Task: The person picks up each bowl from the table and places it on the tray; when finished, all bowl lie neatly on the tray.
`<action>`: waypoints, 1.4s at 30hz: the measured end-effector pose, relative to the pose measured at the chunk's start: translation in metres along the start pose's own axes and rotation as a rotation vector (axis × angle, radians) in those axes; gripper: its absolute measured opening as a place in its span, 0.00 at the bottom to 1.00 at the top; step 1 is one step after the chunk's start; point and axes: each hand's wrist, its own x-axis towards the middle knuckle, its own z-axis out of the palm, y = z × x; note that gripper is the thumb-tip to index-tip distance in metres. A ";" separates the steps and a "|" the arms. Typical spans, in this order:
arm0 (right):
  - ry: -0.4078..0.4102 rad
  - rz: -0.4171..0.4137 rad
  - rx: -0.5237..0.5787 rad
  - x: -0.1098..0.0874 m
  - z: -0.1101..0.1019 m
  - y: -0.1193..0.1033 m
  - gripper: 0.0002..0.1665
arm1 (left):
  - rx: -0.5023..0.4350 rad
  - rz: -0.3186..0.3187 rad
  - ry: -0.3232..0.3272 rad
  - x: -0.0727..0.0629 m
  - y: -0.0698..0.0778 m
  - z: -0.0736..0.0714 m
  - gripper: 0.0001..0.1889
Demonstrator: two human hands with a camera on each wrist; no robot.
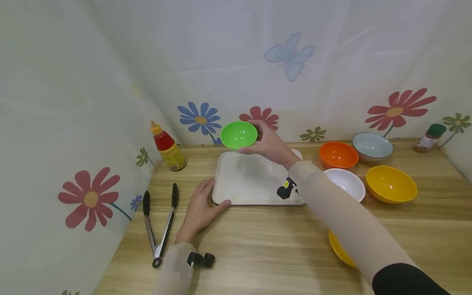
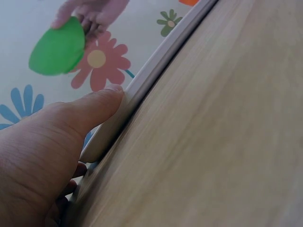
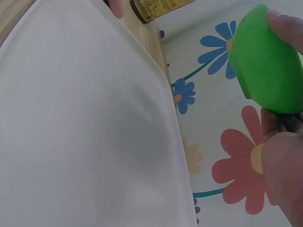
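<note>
My right hand (image 1: pixel 269 143) holds a small bright green bowl (image 1: pixel 239 135) by its right side, raised above the back of a white rectangular tray (image 1: pixel 254 180). Its thumb is on the near side of the bowl, whose inside faces me in the head view. The right wrist view shows the green bowl (image 3: pixel 265 61) from outside, apart from the tray. My left hand (image 1: pixel 202 209) rests at the tray's front left corner, fingers along the left side and thumb extended at the front edge. In the left wrist view the thumb touches the tray's rim (image 2: pixel 137 90).
Left of the tray stand a red sauce bottle (image 1: pixel 167 147) and open black-tipped tongs (image 1: pixel 160 229). On the right are an orange bowl (image 1: pixel 338 155), a pale blue bowl (image 1: pixel 372 146), a white bowl (image 1: pixel 346 183), yellow bowls (image 1: pixel 391 184) and a green-capped jar (image 1: pixel 429 139).
</note>
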 end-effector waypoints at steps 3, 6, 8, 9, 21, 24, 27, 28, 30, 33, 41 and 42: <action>-0.001 0.015 -0.018 -0.001 0.006 0.011 0.61 | -0.001 -0.004 -0.004 0.000 0.002 -0.001 0.54; -0.002 0.049 -0.046 -0.002 0.012 0.020 0.61 | 0.006 -0.008 -0.005 -0.001 0.002 0.000 0.55; -0.003 0.072 -0.066 -0.002 0.016 0.025 0.61 | 0.012 -0.010 -0.007 -0.001 0.002 0.000 0.55; -0.001 0.082 -0.075 -0.003 0.017 0.027 0.61 | 0.016 -0.012 -0.008 -0.001 0.002 0.000 0.55; -0.001 0.161 -0.095 -0.008 0.033 0.054 0.62 | 0.049 -0.016 -0.020 0.000 0.007 0.000 0.54; -0.003 0.168 -0.099 -0.008 0.037 0.057 0.62 | 0.051 -0.021 -0.025 0.000 0.008 0.000 0.55; -0.009 0.174 -0.110 -0.007 0.040 0.060 0.62 | 0.051 -0.025 -0.027 0.000 0.009 -0.001 0.55; -0.012 0.174 -0.111 -0.007 0.040 0.061 0.62 | 0.049 -0.027 -0.027 -0.001 0.009 -0.001 0.55; -0.018 0.176 -0.118 -0.007 0.042 0.063 0.61 | 0.051 -0.026 -0.025 -0.001 0.009 -0.002 0.55; -0.025 0.184 -0.116 -0.007 0.044 0.066 0.61 | 0.053 -0.022 -0.021 -0.001 0.009 -0.002 0.54; -0.023 0.184 -0.063 -0.005 0.048 0.069 0.60 | 0.054 -0.033 -0.028 0.000 0.007 -0.003 0.55; -0.021 0.182 -0.057 -0.004 0.048 0.070 0.59 | 0.054 -0.037 -0.031 0.000 0.006 -0.003 0.55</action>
